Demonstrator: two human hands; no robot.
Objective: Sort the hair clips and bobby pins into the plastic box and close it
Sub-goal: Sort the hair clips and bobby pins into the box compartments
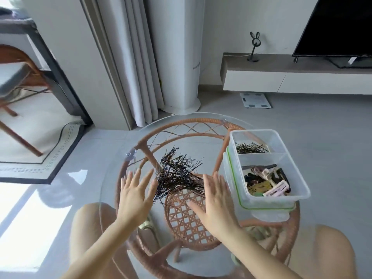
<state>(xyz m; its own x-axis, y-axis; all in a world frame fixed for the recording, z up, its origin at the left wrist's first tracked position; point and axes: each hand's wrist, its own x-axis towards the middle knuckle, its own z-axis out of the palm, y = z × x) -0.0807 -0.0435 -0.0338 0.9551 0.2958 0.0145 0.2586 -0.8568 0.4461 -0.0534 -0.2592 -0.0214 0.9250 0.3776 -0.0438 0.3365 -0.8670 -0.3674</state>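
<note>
Left hand (pixel 134 194) and right hand (pixel 215 200) are spread flat with straight fingers, holding nothing, either side of a loose heap of bobby pins (pixel 177 174). The heap lies on a round glass table (pixel 187 125) over a wicker frame. Around it are grey floor, a curtain (pixel 138 57) and a television (pixel 340 27). Whether the palms touch the glass is unclear. At the right, the plastic box (pixel 271 201) sits open on its lid (pixel 229 174): pins (pixel 249 149) in the far compartment, jumbled hair clips (pixel 265 184) in the near one.

left hand (pixel 136 195): flat, fingers spread, palm down, just left of the bobby pin pile (pixel 177 174) | right hand (pixel 216 200): flat, fingers spread, palm down, just right of that pile, fingertips (pixel 207 179) at its edge
</note>
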